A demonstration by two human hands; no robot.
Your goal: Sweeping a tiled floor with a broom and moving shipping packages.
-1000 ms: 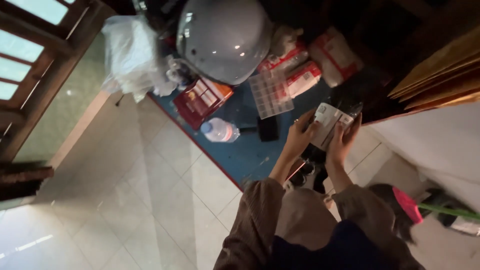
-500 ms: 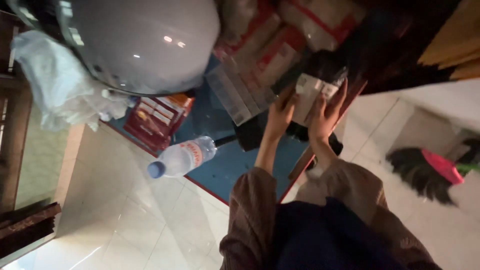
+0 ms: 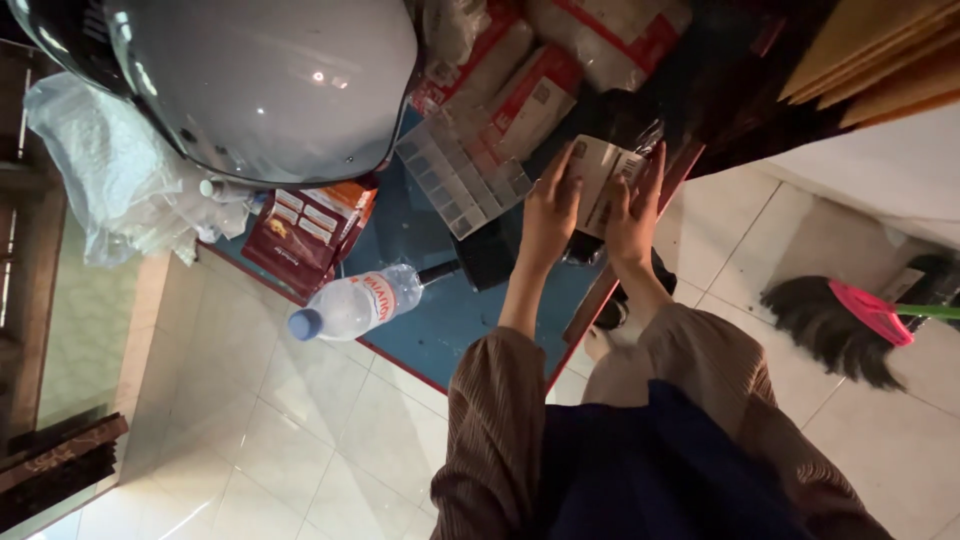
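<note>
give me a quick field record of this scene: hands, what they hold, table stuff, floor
left hand: left hand on the left edge of the packet
right hand: right hand on its right side
held: white printed packet, between both hands
table: blue table top, with grey helmet, clear compartment box, water bottle lying on its side, red carton
floor: pale tiles, broom with pink head

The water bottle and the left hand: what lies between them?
In the head view, a small black object on the blue tabletop lies between the water bottle and the left hand.
</note>
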